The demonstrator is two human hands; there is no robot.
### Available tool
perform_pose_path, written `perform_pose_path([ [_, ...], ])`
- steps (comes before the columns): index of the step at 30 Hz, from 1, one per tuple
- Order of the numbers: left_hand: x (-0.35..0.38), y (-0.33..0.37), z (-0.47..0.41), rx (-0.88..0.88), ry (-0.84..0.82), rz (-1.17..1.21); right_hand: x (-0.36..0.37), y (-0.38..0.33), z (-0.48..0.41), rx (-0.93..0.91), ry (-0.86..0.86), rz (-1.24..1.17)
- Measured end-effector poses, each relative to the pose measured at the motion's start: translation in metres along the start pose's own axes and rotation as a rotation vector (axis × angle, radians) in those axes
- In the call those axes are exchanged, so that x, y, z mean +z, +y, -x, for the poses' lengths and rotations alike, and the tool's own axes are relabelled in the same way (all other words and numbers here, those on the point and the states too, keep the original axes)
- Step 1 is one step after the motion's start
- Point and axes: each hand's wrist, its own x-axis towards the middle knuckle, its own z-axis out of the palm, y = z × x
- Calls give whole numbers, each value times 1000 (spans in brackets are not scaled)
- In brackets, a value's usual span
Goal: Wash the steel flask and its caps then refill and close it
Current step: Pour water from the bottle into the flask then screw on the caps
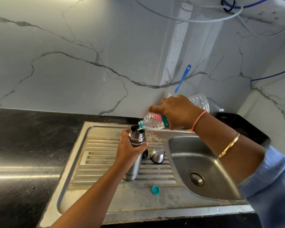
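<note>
The steel flask (pixel 133 168) stands upright and uncapped on the ribbed drainboard (pixel 102 163) of the sink. My left hand (pixel 129 149) grips it just below its open mouth. My right hand (pixel 177 111) holds a clear plastic water bottle (pixel 152 123), tilted with its neck over the flask's mouth, and water runs in. The steel outer cap (pixel 157 155) lies on the drainboard right of the flask. A black inner cap (pixel 145 154) shows partly behind the flask. The bottle's teal cap (pixel 155 190) lies on the sink's front ledge.
The sink basin (pixel 202 163) with its drain (pixel 197 180) lies to the right. A black crate (pixel 242 125) sits behind the basin. A blue brush handle (pixel 183 78) leans against the marble wall. Dark countertop (pixel 23 153) stretches to the left.
</note>
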Motion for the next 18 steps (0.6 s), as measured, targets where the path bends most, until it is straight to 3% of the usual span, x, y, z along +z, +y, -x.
perform_pose_path([
  [18, 0, 1, 0, -20, 7, -27, -25, -8, -10, -96, -25, 199],
])
